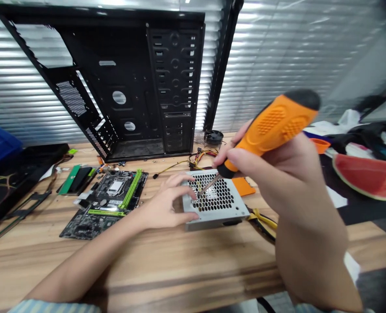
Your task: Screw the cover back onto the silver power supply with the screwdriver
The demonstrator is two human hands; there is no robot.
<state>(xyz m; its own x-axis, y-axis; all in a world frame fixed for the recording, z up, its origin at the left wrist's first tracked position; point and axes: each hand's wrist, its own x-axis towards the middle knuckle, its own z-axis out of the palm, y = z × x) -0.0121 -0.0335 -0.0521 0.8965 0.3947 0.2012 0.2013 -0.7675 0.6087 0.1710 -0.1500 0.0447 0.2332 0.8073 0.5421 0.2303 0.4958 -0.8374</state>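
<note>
A grey computer power supply with a honeycomb vent lies on the wooden table. My left hand grips its left edge, fingers on the top face and thumb near the front corner. An orange and black screwdriver is held in my right hand, its handle tilted up to the right. The shaft points down and left, and its tip meets the vent face near my left fingertips. Whether the tip sits in a screw or a hole, I cannot tell. Yellow and black cables come out at the supply's right side.
A motherboard with green slots lies to the left. Behind stands an open black computer case. A small black fan and thin wires sit near it. A black tray is at far left; a watermelon-patterned item is at right.
</note>
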